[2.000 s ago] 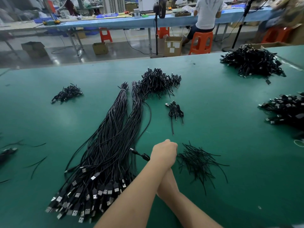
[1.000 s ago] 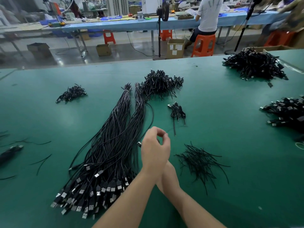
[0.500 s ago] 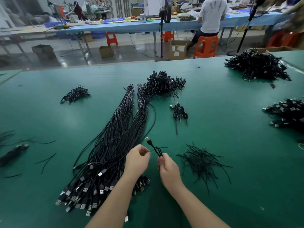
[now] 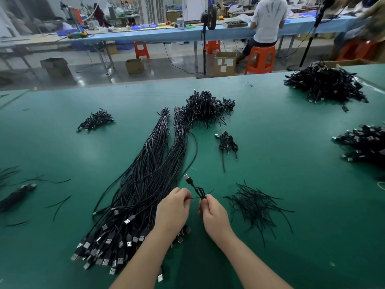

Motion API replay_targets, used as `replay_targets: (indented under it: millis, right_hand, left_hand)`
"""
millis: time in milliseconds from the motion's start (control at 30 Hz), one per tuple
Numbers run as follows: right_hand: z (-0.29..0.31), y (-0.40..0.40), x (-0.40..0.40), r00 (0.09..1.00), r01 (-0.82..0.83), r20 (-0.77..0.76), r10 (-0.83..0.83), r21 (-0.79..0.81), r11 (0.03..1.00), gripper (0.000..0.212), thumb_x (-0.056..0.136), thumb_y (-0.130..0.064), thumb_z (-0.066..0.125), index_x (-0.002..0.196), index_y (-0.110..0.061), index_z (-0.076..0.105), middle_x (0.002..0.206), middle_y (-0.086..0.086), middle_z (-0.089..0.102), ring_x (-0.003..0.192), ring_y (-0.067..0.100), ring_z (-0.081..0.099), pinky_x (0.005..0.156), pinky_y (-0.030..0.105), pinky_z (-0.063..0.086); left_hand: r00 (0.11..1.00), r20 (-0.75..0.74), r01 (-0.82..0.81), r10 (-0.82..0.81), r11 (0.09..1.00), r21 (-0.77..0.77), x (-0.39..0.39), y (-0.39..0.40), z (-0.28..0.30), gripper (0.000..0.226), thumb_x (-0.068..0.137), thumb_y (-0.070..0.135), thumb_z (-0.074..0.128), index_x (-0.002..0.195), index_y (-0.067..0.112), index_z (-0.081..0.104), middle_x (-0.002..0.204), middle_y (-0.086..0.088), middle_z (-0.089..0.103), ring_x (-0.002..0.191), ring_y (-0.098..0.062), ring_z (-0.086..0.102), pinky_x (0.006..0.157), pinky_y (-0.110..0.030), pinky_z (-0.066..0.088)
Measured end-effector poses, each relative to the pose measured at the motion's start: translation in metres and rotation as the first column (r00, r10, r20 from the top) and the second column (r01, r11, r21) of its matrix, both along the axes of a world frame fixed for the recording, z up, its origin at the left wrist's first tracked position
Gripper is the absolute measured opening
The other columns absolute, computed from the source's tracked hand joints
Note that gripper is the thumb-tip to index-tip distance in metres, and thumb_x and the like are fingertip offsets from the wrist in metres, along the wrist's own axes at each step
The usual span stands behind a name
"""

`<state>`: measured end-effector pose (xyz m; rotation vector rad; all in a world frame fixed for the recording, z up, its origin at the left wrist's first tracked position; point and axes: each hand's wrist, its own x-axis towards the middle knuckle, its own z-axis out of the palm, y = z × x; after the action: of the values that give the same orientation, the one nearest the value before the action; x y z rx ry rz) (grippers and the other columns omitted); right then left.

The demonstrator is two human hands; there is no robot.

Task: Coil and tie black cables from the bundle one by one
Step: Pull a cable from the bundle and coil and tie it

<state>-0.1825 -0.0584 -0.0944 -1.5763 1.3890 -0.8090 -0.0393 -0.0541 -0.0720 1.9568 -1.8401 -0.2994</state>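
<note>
Both hands on one small coiled black cable.
Right hand grips the coil; left hand pinches the thin black tie wire; fingertips hidden.

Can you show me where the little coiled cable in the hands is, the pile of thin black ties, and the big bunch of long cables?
coiled cable (image 4: 200, 192): head view, on its folded loops above the right hand.
pile of thin ties (image 4: 255, 207): head view, middle of the heap.
bundle of long cables (image 4: 150, 174): head view, mid-length of the strands.

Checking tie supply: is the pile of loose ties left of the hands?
No, the loose ties lie right of the right hand.
</note>
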Motion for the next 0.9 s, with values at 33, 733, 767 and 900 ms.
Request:
replay_targets:
  millis: [33, 733, 767, 900]
  right_hand:
    - [0.000, 0.000, 0.000, 1.000, -0.001, -0.005, 0.001, -0.018, 1.000, 0.029, 0.106, -0.020, 0.041, 0.082, -0.006, 0.049, 0.080, 0.012, 0.055, 0.066, 0.014, 0.043, 0.062, 0.030, 0.035]
    - [-0.003, -0.001, 0.001, 0.999, 0.038, -0.002, -0.038, -0.063, 0.997, 0.030, 0.107, -0.018, 0.039, 0.083, -0.006, 0.053, 0.089, 0.000, 0.049, 0.075, 0.015, 0.052, 0.068, 0.023, 0.041]
    - [-0.002, -0.001, 0.000, 0.999, 0.039, 0.001, -0.039, -0.056, 0.998, 0.030, 0.107, -0.018, 0.039, 0.084, -0.005, 0.053, 0.089, 0.001, 0.049, 0.077, 0.016, 0.053, 0.069, 0.023, 0.041]
    - [-0.002, -0.002, -0.003, 0.999, 0.042, 0.019, -0.041, -0.045, 0.998, 0.030, 0.107, -0.018, 0.039, 0.084, -0.004, 0.054, 0.090, 0.003, 0.050, 0.080, 0.020, 0.055, 0.071, 0.025, 0.043]
  left_hand:
    - [1.000, 0.017, 0.010, -0.010, 1.000, -0.022, 0.001, 0.001, 0.000, 0.008, 0.100, 0.025, 0.056, 0.100, 0.023, 0.064, 0.094, 0.012, 0.058, 0.073, -0.010, 0.056, 0.062, -0.024, 0.043]
    - [0.995, 0.020, 0.090, -0.094, 0.985, 0.150, 0.003, 0.001, -0.014, 0.019, 0.098, 0.026, 0.052, 0.109, 0.031, 0.067, 0.102, 0.014, 0.063, 0.093, -0.008, 0.059, 0.079, -0.026, 0.050]
    - [0.994, 0.014, 0.100, -0.104, 0.982, 0.160, 0.002, 0.001, -0.013, 0.020, 0.098, 0.027, 0.052, 0.108, 0.033, 0.068, 0.099, 0.015, 0.062, 0.090, -0.007, 0.059, 0.078, -0.026, 0.051]
    - [0.993, -0.017, 0.115, -0.113, 0.975, 0.192, 0.001, 0.000, -0.011, 0.020, 0.098, 0.030, 0.053, 0.104, 0.036, 0.071, 0.094, 0.015, 0.062, 0.084, -0.005, 0.058, 0.075, -0.027, 0.053]
